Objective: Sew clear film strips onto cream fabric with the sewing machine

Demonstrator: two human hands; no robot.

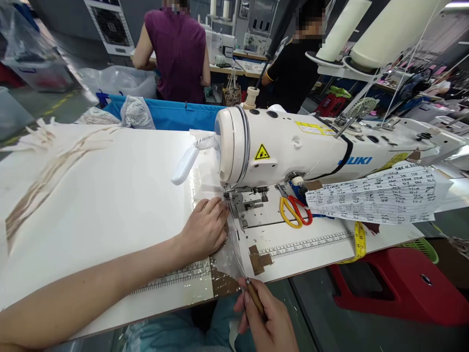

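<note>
My left hand [207, 227] lies on the machine bed just in front of the presser foot [227, 193]. Its fingers are bent close together and press on a sheer pale strip of fabric [227, 259], whose far part is hidden by the hand. In my right hand [271, 318] is an awl [255, 299] with a wooden handle, held near the table's front edge. The awl's thin metal shaft points up toward the needle area, beside the fabric. A white JUKI sewing machine [282, 146] stands over the work.
Red and yellow-handled scissors [291, 210] lie right of the needle. A handwritten sheet [373, 195] and yellow tape measure [359, 239] are farther right. Beige strips [47, 181] lie at left. A red stool [399, 288] stands below; two people work behind a blue bin [183, 115].
</note>
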